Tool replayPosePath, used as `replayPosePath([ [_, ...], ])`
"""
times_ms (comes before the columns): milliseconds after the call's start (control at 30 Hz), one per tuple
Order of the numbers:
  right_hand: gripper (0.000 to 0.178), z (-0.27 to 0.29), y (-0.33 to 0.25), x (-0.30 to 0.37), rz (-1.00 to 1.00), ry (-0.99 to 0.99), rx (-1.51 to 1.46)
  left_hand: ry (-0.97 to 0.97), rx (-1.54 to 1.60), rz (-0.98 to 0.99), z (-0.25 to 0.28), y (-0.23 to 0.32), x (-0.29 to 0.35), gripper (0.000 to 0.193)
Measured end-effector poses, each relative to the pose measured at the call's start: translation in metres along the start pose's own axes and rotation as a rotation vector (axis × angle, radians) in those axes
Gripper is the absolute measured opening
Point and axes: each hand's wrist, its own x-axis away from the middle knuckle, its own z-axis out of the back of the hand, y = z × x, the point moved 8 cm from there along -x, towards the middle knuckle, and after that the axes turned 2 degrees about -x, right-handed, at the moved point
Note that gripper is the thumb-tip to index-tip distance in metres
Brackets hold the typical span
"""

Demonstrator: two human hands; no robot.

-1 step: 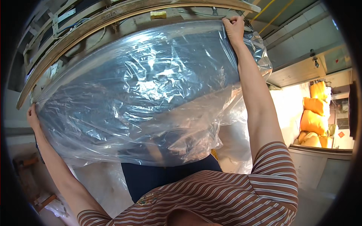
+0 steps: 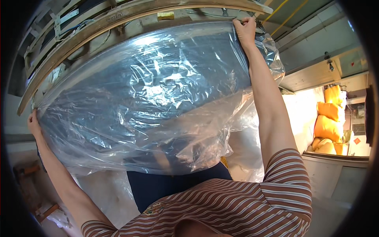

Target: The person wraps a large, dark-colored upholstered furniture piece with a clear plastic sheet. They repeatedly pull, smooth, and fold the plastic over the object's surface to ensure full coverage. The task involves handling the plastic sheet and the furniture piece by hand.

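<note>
A large sheet of clear, crinkled plastic film (image 2: 158,91) stretches between my two arms, its near side hanging down in front of my dark trousers. My right hand (image 2: 245,29) pinches the film's far right corner, close to the end of a curved wooden rail. Far out on the left, my left hand (image 2: 33,121) is closed on the film's other corner, its fingertips partly hidden. Something dark bluish shows through the film, but I cannot tell what it is. Loose film bunches beyond my right forearm.
A long wooden rail (image 2: 90,33) runs along the far side, with slatted framework behind it. On the ledge below sits a small yellow block (image 2: 166,15). Orange stuffed sacks (image 2: 329,126) are piled in a bright area at right. Brown wooden pieces (image 2: 45,211) stand at lower left.
</note>
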Motion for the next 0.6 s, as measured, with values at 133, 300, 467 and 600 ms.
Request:
replayPosePath([
  [133,0.040,0.018,0.012,-0.001,0.034,0.043,0.086,0.009,0.115,0.111,-0.037,0.006,0.029,0.051],
  [300,0.036,0.010,0.013,-0.006,-0.063,0.051,-0.082,0.042,0.466,0.094,0.002,-0.006,0.026,0.042],
  [467,0.034,0.009,0.010,-0.009,-0.070,0.079,-0.111,-0.122,0.536,0.076,0.010,-0.003,0.020,0.038],
  [600,0.031,0.031,-0.025,0.003,0.155,0.147,0.021,-0.162,0.171,-0.079,-0.002,0.055,0.065,0.040],
])
